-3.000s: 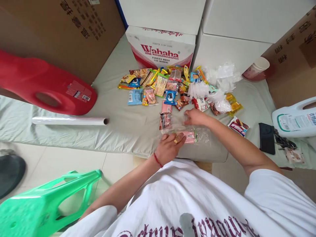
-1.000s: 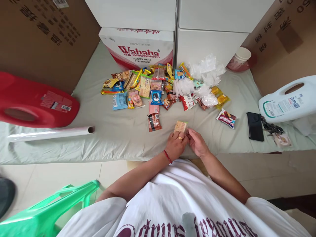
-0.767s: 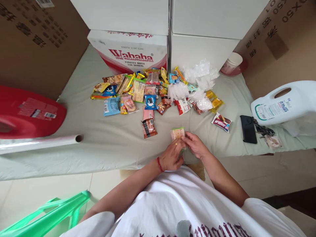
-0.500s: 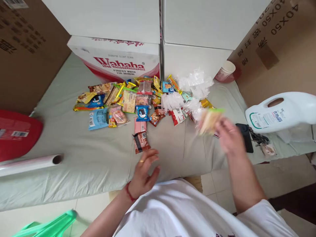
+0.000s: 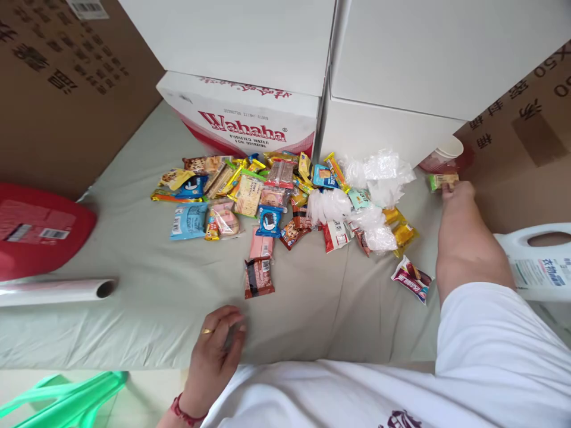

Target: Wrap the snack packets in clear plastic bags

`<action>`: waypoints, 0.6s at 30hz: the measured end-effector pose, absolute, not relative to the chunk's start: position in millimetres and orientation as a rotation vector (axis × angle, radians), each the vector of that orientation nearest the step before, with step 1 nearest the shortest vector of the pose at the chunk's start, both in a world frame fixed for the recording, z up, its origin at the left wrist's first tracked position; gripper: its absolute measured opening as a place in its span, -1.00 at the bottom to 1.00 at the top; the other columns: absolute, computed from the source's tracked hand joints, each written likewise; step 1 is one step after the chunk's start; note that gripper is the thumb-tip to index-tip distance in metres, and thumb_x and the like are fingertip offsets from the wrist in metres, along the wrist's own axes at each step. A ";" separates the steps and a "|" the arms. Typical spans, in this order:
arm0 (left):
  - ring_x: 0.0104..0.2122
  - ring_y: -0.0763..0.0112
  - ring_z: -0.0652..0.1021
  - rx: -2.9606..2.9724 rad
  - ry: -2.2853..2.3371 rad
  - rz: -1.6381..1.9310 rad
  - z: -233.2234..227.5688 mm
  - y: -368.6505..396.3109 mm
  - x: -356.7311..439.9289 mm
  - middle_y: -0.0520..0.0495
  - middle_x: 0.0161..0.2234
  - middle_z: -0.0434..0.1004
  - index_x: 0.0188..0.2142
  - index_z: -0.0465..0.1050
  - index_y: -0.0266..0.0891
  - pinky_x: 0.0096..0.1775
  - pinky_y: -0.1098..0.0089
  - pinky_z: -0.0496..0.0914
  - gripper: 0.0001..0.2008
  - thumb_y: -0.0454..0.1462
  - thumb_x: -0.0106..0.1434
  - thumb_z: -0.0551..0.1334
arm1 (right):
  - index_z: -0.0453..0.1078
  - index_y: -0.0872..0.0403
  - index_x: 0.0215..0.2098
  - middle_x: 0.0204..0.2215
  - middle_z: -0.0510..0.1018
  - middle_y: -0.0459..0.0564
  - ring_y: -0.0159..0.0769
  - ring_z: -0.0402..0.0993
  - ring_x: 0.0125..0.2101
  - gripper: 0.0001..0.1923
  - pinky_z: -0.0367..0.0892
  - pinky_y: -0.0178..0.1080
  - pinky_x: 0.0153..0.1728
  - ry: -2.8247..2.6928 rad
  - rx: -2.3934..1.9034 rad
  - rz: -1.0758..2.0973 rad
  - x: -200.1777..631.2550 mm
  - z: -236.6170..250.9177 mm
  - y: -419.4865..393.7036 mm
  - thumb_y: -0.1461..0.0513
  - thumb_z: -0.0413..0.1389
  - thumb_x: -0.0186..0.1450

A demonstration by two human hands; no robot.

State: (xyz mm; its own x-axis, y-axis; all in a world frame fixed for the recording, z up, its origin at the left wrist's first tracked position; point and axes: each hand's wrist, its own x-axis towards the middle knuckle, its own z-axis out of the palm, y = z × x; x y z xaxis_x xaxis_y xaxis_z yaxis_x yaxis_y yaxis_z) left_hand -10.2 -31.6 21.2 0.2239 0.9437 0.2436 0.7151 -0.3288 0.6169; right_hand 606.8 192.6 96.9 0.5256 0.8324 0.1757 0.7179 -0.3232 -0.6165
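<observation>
My right hand (image 5: 455, 191) is stretched out to the far right and grips a small wrapped cracker packet (image 5: 441, 180) with a green end, just below a paper cup (image 5: 447, 154). My left hand (image 5: 215, 345), wearing a gold ring, rests with loosely curled fingers on the grey-green cloth (image 5: 156, 285) at the near edge and holds nothing. A pile of snack packets (image 5: 267, 190) lies in the middle, with a brown packet (image 5: 258, 277) nearest my left hand. Clear plastic bags (image 5: 379, 178) sit beside the pile.
White boxes (image 5: 392, 77) and a Wahaha carton (image 5: 241, 119) stand behind the pile, brown cartons (image 5: 66, 77) at both sides. A red jug (image 5: 40, 229) and film roll (image 5: 53, 291) lie left, a white jug (image 5: 535, 261) right, a green stool (image 5: 66, 398) below.
Both hands held the cracker packet near the front edge. My right hand then carried it away to the far right by the cup, while my left hand let go and dropped to the cloth.
</observation>
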 end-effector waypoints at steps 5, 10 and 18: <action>-0.15 0.21 0.61 2.199 1.478 0.842 16.0 -50.9 -8.7 -0.15 -0.12 0.53 -0.10 0.43 -0.09 -0.17 0.24 0.57 -0.79 -0.39 0.32 0.18 | 0.47 -0.05 0.01 -0.07 0.56 0.13 -0.17 0.54 -0.16 -0.73 0.52 -0.07 -0.20 -1.004 -2.016 0.332 615.4 97.1 215.1 0.04 0.02 0.51; -0.16 0.28 0.59 2.221 1.490 0.845 10.2 -57.4 -16.8 -0.16 -0.10 0.49 -0.11 0.43 -0.16 -0.16 0.30 0.55 -0.81 -0.42 0.35 0.14 | 0.43 -0.01 -0.10 -0.36 0.51 0.11 -0.28 0.37 -0.52 -0.47 0.35 -0.07 -0.45 -0.899 -1.898 0.187 569.5 73.5 145.0 -0.16 -0.18 0.46; -0.20 0.34 0.55 2.115 1.263 0.962 10.8 -45.5 -14.1 -0.10 -0.19 0.49 -0.17 0.44 -0.16 -0.19 0.36 0.49 -0.81 -0.45 0.34 0.15 | 0.56 0.02 -0.23 -0.27 0.59 0.08 -0.12 0.49 -0.26 -0.63 0.44 -0.08 -0.20 -1.465 -1.986 0.300 439.5 35.3 23.0 -0.07 0.28 0.17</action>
State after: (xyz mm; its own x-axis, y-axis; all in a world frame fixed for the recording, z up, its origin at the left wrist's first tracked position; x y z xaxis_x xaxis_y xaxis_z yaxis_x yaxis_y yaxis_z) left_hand -14.1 -45.5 10.8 0.3228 0.8910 0.3192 0.5444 -0.4507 0.7075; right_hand 439.5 23.0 35.3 0.3514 0.9174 0.1866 0.7704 -0.1701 -0.6144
